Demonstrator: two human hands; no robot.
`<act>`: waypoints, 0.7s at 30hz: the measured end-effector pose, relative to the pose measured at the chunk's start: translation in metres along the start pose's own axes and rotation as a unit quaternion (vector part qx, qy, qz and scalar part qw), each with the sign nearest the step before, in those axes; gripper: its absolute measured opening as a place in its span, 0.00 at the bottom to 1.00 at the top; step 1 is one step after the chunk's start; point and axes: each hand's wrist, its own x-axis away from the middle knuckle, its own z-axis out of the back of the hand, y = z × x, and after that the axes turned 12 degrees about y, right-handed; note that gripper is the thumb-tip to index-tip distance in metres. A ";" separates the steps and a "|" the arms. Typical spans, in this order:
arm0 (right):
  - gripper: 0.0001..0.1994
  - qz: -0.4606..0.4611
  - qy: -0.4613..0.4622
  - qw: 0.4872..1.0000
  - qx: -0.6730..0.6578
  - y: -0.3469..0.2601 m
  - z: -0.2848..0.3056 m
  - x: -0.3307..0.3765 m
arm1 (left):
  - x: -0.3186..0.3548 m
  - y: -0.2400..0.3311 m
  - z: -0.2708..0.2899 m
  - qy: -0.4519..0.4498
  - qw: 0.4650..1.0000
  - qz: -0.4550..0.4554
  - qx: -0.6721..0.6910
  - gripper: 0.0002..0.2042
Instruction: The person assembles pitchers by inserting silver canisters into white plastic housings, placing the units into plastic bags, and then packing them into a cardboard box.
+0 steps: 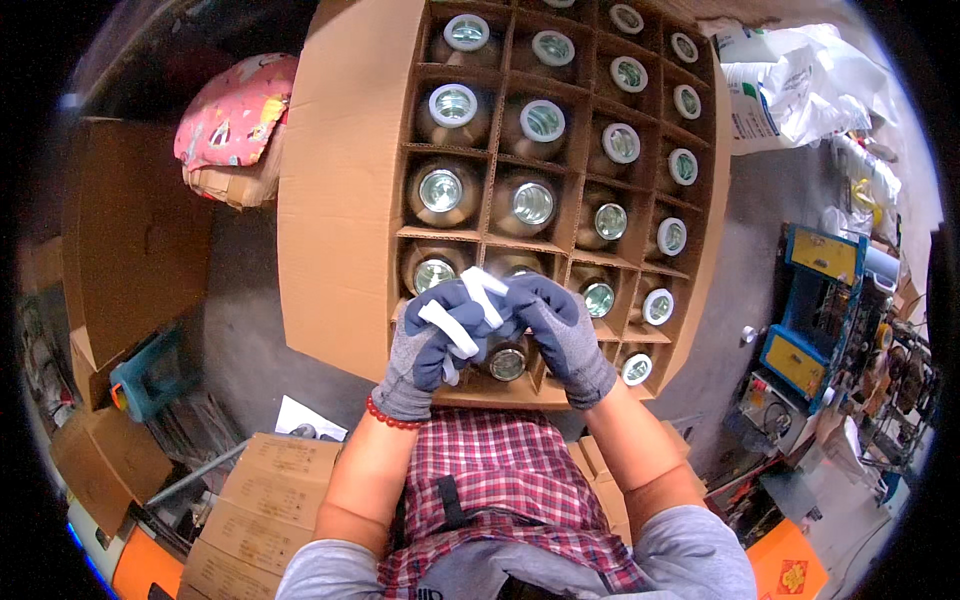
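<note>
Both my hands wear grey-blue gloves and meet over the near part of a divided cardboard carton. My left hand is closed around several white rings, seen nearly edge-on. My right hand pinches another white ring where the fingertips come together; gloves hide part of it. Glass jars stand upright, one per compartment. Many wear a white ring around the mouth, such as the jar farther back. Bare-rimmed ones include the jar on the left and the jar just below my hands.
A pink patterned cushion lies on cardboard at the far left. White plastic sacks are at the far right, with a blue and yellow metal frame nearer. Flattened cardboard and a teal plastic stool-like object sit at the left.
</note>
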 end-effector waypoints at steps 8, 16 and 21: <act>0.10 0.302 0.181 0.920 0.173 -0.001 0.039 -0.033 | 0.016 -0.015 -0.002 0.047 0.982 -0.010 0.185 0.06; 0.12 0.428 0.082 0.632 0.641 0.000 0.045 -0.098 | 0.025 -0.027 0.000 0.060 0.989 -0.003 0.138 0.08; 0.14 0.461 0.067 0.618 0.633 0.004 0.053 -0.089 | 0.023 -0.035 0.006 0.039 0.986 0.004 0.161 0.08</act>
